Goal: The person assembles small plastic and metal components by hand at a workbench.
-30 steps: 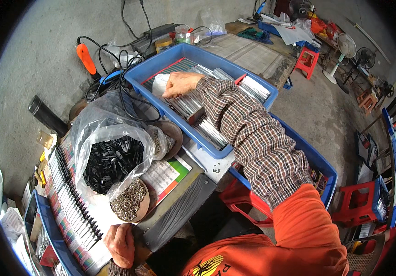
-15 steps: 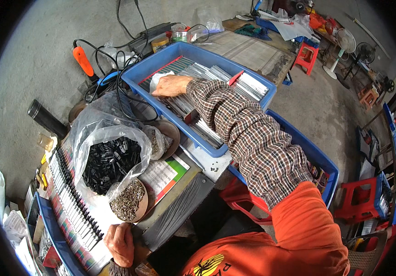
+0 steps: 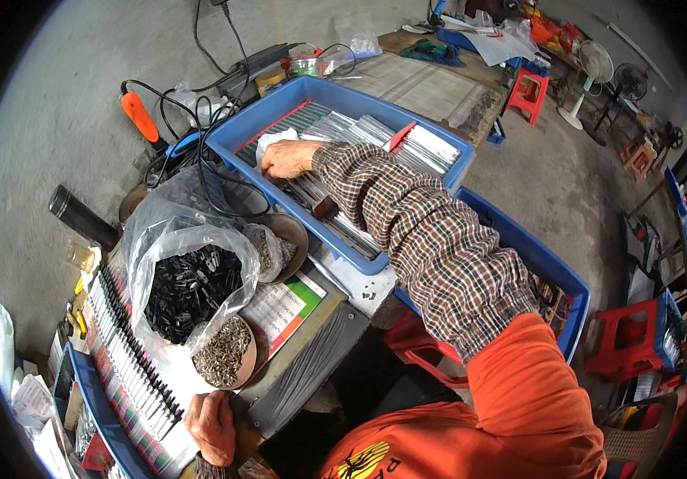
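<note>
My right hand (image 3: 288, 159) reaches across into a blue plastic tray (image 3: 335, 243), fingers bent down and closed at its left side. A crumpled white piece (image 3: 275, 142), paper or cloth, touches the hand's far side; the fingertips are hidden. Thin silvery strips (image 3: 367, 132) fill much of the tray in bundles, with red dividers (image 3: 400, 137) between some. At the table's near edge rests my left hand (image 3: 210, 427), its fingers curled under and what they hold, if anything, out of sight. Just beyond it stands a round dish (image 3: 246, 369) heaped with small metal parts (image 3: 224, 351).
A clear plastic bag (image 3: 148, 267) of black clips (image 3: 196, 291) stands open mid-table. Left of it runs a row of black-tipped white strips (image 3: 132, 351). Black cables (image 3: 224, 180) hang beside the tray. Another blue tray (image 3: 555, 279) lies under my right arm, near a red stool (image 3: 419, 347).
The whole view has shifted slightly. My right hand keeps its place at the tray's left side, and my left hand stays at the table's edge.
</note>
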Demonstrator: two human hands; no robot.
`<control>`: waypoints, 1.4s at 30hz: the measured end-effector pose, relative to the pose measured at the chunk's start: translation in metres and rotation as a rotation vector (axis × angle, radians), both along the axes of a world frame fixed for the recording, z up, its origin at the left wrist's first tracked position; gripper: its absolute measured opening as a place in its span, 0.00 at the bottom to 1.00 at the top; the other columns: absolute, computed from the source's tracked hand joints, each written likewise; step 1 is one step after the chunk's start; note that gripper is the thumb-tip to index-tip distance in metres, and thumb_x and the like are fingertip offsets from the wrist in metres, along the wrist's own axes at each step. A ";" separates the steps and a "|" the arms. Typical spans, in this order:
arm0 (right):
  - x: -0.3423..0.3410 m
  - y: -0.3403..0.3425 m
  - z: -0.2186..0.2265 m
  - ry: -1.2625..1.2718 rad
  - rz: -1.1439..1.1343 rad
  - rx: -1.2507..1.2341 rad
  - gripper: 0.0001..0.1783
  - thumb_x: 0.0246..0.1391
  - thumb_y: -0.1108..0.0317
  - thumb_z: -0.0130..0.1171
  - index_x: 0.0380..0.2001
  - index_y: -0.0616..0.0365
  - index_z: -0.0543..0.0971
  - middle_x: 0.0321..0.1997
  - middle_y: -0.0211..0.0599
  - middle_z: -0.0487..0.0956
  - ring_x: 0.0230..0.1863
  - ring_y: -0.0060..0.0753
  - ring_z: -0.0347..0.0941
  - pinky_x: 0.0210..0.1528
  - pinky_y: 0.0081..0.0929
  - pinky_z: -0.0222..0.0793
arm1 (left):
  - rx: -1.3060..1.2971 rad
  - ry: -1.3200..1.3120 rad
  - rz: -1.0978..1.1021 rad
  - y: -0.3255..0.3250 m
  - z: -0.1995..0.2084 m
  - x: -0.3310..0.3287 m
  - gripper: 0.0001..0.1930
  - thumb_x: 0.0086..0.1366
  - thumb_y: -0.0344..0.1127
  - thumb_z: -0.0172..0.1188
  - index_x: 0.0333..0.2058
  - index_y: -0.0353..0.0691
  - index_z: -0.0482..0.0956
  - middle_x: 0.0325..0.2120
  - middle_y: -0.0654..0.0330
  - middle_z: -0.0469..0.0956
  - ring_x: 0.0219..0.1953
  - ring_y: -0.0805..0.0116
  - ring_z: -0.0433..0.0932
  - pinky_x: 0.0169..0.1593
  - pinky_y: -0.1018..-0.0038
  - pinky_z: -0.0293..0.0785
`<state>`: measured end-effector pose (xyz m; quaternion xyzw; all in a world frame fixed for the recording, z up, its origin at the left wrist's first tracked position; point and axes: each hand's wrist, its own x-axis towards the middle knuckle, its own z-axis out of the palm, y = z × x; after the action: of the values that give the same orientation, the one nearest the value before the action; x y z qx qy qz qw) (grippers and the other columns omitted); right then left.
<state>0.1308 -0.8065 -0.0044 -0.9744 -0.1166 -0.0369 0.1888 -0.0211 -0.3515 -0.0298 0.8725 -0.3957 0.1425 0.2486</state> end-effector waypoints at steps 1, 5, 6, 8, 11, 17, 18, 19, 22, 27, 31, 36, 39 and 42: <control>0.000 0.003 0.002 0.017 -0.032 -0.044 0.16 0.48 0.64 0.52 0.38 0.56 0.82 0.38 0.49 0.80 0.43 0.48 0.76 0.46 0.39 0.68 | -0.009 0.007 -0.002 0.000 0.000 0.000 0.06 0.50 0.21 0.60 0.29 0.36 0.77 0.22 0.53 0.73 0.24 0.55 0.74 0.28 0.65 0.69; 0.011 0.000 -0.007 -0.009 0.004 -0.056 0.16 0.46 0.66 0.52 0.38 0.57 0.82 0.36 0.50 0.80 0.41 0.47 0.76 0.44 0.39 0.69 | -0.005 0.018 0.003 0.001 -0.001 0.000 0.06 0.50 0.21 0.59 0.29 0.35 0.77 0.22 0.53 0.73 0.24 0.54 0.74 0.28 0.65 0.68; 0.019 -0.007 -0.012 -0.034 0.046 -0.049 0.16 0.42 0.70 0.51 0.36 0.57 0.83 0.35 0.50 0.81 0.38 0.48 0.77 0.41 0.42 0.69 | -0.006 0.016 -0.004 -0.001 0.000 0.000 0.06 0.50 0.21 0.59 0.29 0.35 0.77 0.22 0.53 0.73 0.24 0.54 0.74 0.28 0.65 0.68; 0.017 -0.001 -0.006 -0.021 0.055 -0.132 0.17 0.42 0.69 0.51 0.36 0.56 0.83 0.34 0.48 0.81 0.38 0.48 0.77 0.40 0.41 0.70 | -0.008 0.017 0.004 -0.001 0.000 0.000 0.06 0.50 0.20 0.59 0.29 0.35 0.77 0.22 0.53 0.73 0.24 0.55 0.75 0.28 0.65 0.68; 0.003 0.010 0.003 0.000 -0.039 -0.028 0.17 0.40 0.69 0.54 0.36 0.54 0.83 0.34 0.45 0.82 0.38 0.45 0.78 0.39 0.39 0.71 | 0.003 0.016 0.005 0.001 -0.001 0.001 0.06 0.50 0.21 0.59 0.29 0.36 0.77 0.22 0.53 0.73 0.24 0.55 0.74 0.28 0.65 0.69; -0.002 0.015 0.012 0.094 -0.093 0.070 0.19 0.38 0.71 0.55 0.38 0.54 0.83 0.39 0.44 0.81 0.42 0.42 0.77 0.41 0.38 0.71 | -0.012 0.004 -0.005 0.003 -0.005 0.003 0.07 0.50 0.21 0.60 0.30 0.36 0.77 0.22 0.54 0.73 0.24 0.55 0.74 0.28 0.65 0.68; -0.003 0.013 0.011 0.093 -0.096 0.069 0.19 0.38 0.71 0.55 0.38 0.54 0.83 0.39 0.44 0.81 0.42 0.42 0.77 0.41 0.38 0.71 | -0.013 0.004 -0.008 0.002 -0.004 0.002 0.07 0.50 0.21 0.60 0.30 0.36 0.77 0.22 0.54 0.73 0.24 0.55 0.74 0.28 0.65 0.68; -0.005 0.015 0.011 0.114 -0.104 0.097 0.19 0.39 0.71 0.54 0.39 0.55 0.82 0.40 0.44 0.81 0.42 0.42 0.77 0.42 0.38 0.71 | -0.003 0.001 -0.004 0.001 -0.002 0.001 0.07 0.50 0.20 0.59 0.30 0.36 0.77 0.22 0.54 0.73 0.24 0.55 0.74 0.28 0.65 0.68; -0.008 0.021 0.014 0.130 -0.143 0.089 0.20 0.39 0.70 0.53 0.40 0.57 0.81 0.41 0.45 0.81 0.43 0.43 0.77 0.43 0.40 0.70 | 0.007 0.010 0.003 0.001 -0.002 0.001 0.07 0.50 0.20 0.60 0.30 0.36 0.77 0.22 0.54 0.73 0.24 0.55 0.74 0.28 0.65 0.68; -0.005 0.019 0.012 0.177 -0.206 0.099 0.21 0.40 0.68 0.53 0.41 0.60 0.80 0.41 0.47 0.80 0.44 0.45 0.76 0.44 0.42 0.69 | -0.004 0.024 -0.001 0.002 -0.002 0.001 0.06 0.50 0.21 0.60 0.29 0.36 0.77 0.22 0.54 0.73 0.24 0.55 0.74 0.28 0.65 0.68; -0.009 0.022 0.020 0.177 -0.206 0.079 0.20 0.41 0.66 0.54 0.38 0.66 0.80 0.38 0.50 0.80 0.41 0.48 0.77 0.42 0.42 0.70 | 0.006 0.024 0.007 0.003 -0.002 0.001 0.06 0.51 0.21 0.60 0.29 0.36 0.77 0.22 0.54 0.72 0.24 0.56 0.74 0.28 0.66 0.68; -0.001 0.018 0.012 0.166 -0.242 0.134 0.20 0.43 0.62 0.56 0.35 0.68 0.80 0.37 0.52 0.80 0.38 0.48 0.77 0.40 0.42 0.70 | 0.009 0.021 0.003 -0.001 0.001 0.000 0.06 0.51 0.21 0.60 0.29 0.36 0.77 0.22 0.54 0.72 0.24 0.56 0.74 0.28 0.65 0.68; 0.006 0.008 0.001 0.188 -0.260 0.313 0.18 0.38 0.63 0.60 0.33 0.65 0.81 0.33 0.45 0.82 0.35 0.39 0.77 0.36 0.36 0.69 | -0.005 0.031 0.010 -0.002 0.001 0.000 0.06 0.50 0.21 0.60 0.29 0.36 0.77 0.22 0.54 0.72 0.24 0.56 0.74 0.28 0.65 0.67; 0.009 0.008 0.003 0.247 -0.259 0.421 0.15 0.32 0.67 0.63 0.29 0.61 0.83 0.29 0.37 0.81 0.32 0.30 0.76 0.33 0.31 0.68 | 0.003 0.018 0.000 0.000 0.001 0.001 0.06 0.50 0.21 0.60 0.28 0.36 0.77 0.22 0.54 0.72 0.24 0.56 0.74 0.28 0.65 0.67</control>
<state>0.1397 -0.7985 -0.0017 -0.9175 0.0432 0.0347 0.3938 -0.0204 -0.3514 -0.0293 0.8742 -0.3935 0.1340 0.2509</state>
